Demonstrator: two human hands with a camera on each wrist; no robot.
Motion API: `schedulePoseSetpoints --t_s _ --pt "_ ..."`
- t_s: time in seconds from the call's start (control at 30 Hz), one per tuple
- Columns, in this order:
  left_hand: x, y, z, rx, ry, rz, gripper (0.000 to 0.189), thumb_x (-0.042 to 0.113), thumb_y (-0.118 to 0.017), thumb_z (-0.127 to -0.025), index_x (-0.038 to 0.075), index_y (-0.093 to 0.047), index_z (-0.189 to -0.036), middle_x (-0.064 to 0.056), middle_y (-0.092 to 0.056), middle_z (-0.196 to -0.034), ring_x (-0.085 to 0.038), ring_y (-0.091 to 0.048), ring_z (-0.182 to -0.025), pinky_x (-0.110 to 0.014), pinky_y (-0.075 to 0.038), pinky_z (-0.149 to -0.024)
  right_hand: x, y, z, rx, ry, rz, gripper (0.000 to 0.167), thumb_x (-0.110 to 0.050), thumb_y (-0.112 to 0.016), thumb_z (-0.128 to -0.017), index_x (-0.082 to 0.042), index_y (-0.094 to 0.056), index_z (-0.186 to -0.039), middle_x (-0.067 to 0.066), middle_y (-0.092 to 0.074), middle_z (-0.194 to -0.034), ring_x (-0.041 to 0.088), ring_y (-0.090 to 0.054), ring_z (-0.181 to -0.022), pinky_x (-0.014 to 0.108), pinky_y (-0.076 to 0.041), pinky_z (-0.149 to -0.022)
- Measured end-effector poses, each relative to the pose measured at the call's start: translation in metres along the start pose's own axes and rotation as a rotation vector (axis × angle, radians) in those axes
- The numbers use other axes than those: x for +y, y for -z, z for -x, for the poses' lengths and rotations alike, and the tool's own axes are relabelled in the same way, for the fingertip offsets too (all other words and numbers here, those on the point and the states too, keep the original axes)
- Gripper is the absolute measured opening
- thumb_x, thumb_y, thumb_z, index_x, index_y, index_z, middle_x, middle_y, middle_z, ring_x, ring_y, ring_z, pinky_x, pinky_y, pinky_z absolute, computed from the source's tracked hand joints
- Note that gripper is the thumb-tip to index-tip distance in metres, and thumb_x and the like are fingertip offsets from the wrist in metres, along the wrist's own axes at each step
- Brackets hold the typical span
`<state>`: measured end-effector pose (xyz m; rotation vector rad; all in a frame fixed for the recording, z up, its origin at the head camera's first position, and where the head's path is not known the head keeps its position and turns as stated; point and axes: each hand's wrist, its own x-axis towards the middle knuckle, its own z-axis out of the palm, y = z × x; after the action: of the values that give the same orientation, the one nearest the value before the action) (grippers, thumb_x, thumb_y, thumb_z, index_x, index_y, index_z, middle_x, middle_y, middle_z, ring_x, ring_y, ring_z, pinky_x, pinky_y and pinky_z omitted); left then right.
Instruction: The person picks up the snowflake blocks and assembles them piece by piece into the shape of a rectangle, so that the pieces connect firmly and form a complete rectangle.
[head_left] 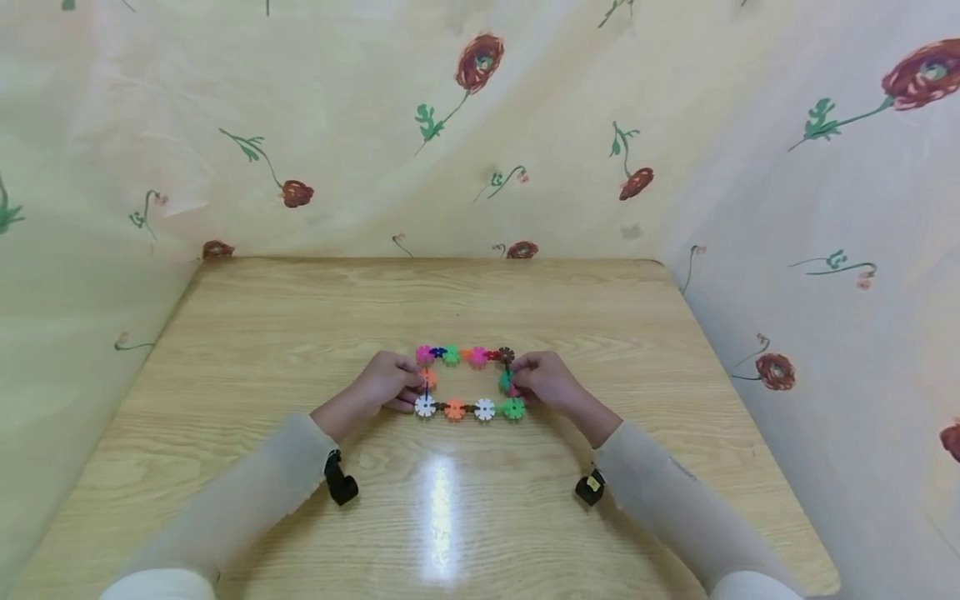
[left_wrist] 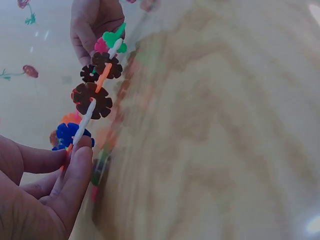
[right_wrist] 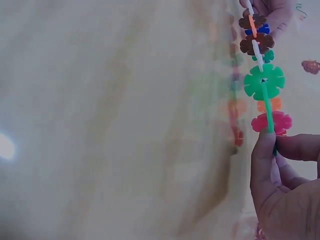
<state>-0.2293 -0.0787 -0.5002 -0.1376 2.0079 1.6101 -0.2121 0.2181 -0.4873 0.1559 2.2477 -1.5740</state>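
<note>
A rectangular ring of linked plastic snowflake discs (head_left: pixel 454 409) in several colours is held up between both hands. The left hand (head_left: pixel 387 382) pinches its left side, by an orange disc (head_left: pixel 429 380); in the left wrist view, thumb and fingers close on an orange piece beside a blue disc (left_wrist: pixel 70 134). On the opposite side the right hand (head_left: pixel 546 379) pinches the ring near a teal disc (head_left: pixel 506 382). In the right wrist view its thumb and fingertips grip a green disc seen edge-on (right_wrist: pixel 269 112), next to a pink disc (right_wrist: pixel 277 121). The fingers partly hide the gripped pieces.
Beneath the ring lies a wood-grain table (head_left: pixel 247 333), with a bright light reflection near its front. A cloth printed with red flowers (head_left: pixel 360 100) hangs behind it and along both sides. Each wrist wears a small black camera (head_left: pixel 342 483).
</note>
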Motion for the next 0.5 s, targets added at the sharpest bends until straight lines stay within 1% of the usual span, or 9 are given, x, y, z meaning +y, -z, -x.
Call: schedulePoseSetpoints --t_s 0.1,0.2,0.37,0.5 --pt "0.008 0.009 -0.008 0.001 -0.019 0.009 0.016 0.004 -0.06 -0.1 -0.002 -0.066 -0.113 -0.014 -0.07 -0.097 -0.019 -0.065 -0.068 -0.034 -0.062 -0.062 -0.009 0.0 -0.012 0.01 0.003 0.0 0.025 -0.003 -0.06 -0.099 0.007 -0.063 -0.122 0.017 -0.07 -0.097 0.019 -0.067 -0.077 0.03 -0.059 -0.066" --pt "0.018 0.018 -0.016 0.001 -0.04 0.016 0.021 0.004 -0.059 -0.101 -0.003 -0.064 -0.12 -0.014 -0.07 -0.1 -0.018 -0.066 -0.07 -0.034 -0.062 -0.066 -0.017 0.002 -0.027 0.029 -0.001 -0.012 0.024 -0.003 -0.06 -0.099 0.005 -0.063 -0.121 0.016 -0.07 -0.097 0.019 -0.067 -0.077 0.03 -0.059 -0.067" --pt "0.036 0.029 -0.032 0.022 -0.068 0.034 0.033 0.004 -0.057 -0.102 -0.002 -0.059 -0.134 -0.014 -0.069 -0.104 -0.015 -0.065 -0.07 -0.032 -0.062 -0.067 -0.032 0.005 -0.052 0.077 0.031 -0.022 0.024 -0.001 -0.06 -0.098 0.005 -0.063 -0.121 0.017 -0.07 -0.1 0.018 -0.066 -0.078 0.029 -0.059 -0.07" --pt "0.042 0.033 -0.047 0.021 -0.057 0.051 0.038 0.004 -0.056 -0.102 -0.001 -0.056 -0.14 -0.015 -0.069 -0.109 -0.014 -0.064 -0.068 -0.029 -0.061 -0.066 -0.037 0.006 -0.069 0.111 0.043 -0.008 0.024 0.0 -0.059 -0.099 0.006 -0.063 -0.122 0.018 -0.069 -0.102 0.017 -0.066 -0.079 0.028 -0.059 -0.07"
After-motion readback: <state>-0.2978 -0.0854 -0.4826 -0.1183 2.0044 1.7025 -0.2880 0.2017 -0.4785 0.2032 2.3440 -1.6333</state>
